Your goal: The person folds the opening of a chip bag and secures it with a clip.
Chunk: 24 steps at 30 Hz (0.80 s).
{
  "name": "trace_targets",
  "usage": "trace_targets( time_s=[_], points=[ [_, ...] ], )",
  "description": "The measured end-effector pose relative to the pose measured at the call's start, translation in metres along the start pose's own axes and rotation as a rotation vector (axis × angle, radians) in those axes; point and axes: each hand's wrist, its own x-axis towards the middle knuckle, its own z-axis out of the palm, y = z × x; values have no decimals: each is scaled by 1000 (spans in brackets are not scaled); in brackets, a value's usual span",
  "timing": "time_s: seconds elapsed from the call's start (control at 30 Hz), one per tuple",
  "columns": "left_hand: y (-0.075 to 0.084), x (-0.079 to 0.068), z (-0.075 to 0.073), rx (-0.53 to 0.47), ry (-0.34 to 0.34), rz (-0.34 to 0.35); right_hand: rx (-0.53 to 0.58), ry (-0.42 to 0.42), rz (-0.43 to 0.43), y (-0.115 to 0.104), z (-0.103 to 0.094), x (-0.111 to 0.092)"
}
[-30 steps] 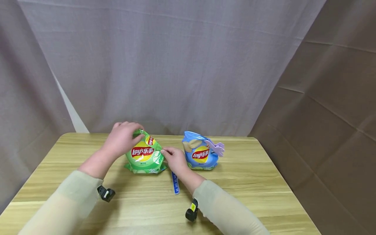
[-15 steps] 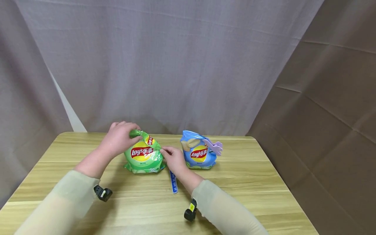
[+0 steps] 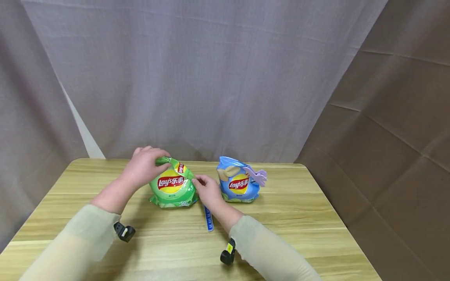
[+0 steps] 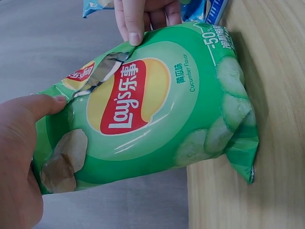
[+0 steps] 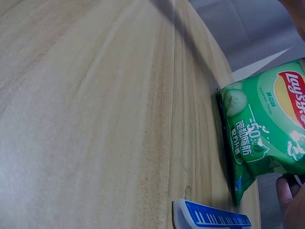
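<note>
A green bag of cucumber-flavor Lay's chips (image 3: 172, 191) stands on the table, its top edge folded down toward the front at a slant. At the bag's upper left, my left hand (image 3: 142, 166) grips the fold, thumb in front and fingers behind. My right hand (image 3: 209, 191) pinches the other end of the fold at the bag's right side. The left wrist view shows the silver inner side of the folded strip (image 4: 102, 71) between the two hands. Under my right wrist lies a narrow blue strip with white marks (image 3: 209, 220), partly hidden.
To the right stands a blue Lay's bag (image 3: 239, 195) with a purple hand-shaped clip (image 3: 259, 177) on its folded upper right corner. The wooden table (image 3: 299, 234) ends at a grey curtain (image 3: 211, 78) behind and a brown one (image 3: 393, 136) on the right.
Both hands keep their hold on the green bag, with almost no movement. The whole view has shifted slightly.
</note>
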Motion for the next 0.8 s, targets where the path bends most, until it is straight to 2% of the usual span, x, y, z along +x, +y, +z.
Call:
trace_targets(
  time_s=[0.33,0.53,0.73,0.8],
  points=[
    [-1,-1,3,-2,34,14,25,-38,25,2,-2,-5],
    [-2,-1,3,5,49,36,-19,-47,-15,4,-6,-8],
    [-3,-1,1,9,52,37,-20,-102,-35,9,-13,-14],
    [-4,-1,1,10,50,34,-61,-105,-55,11,-15,-16]
  ],
)
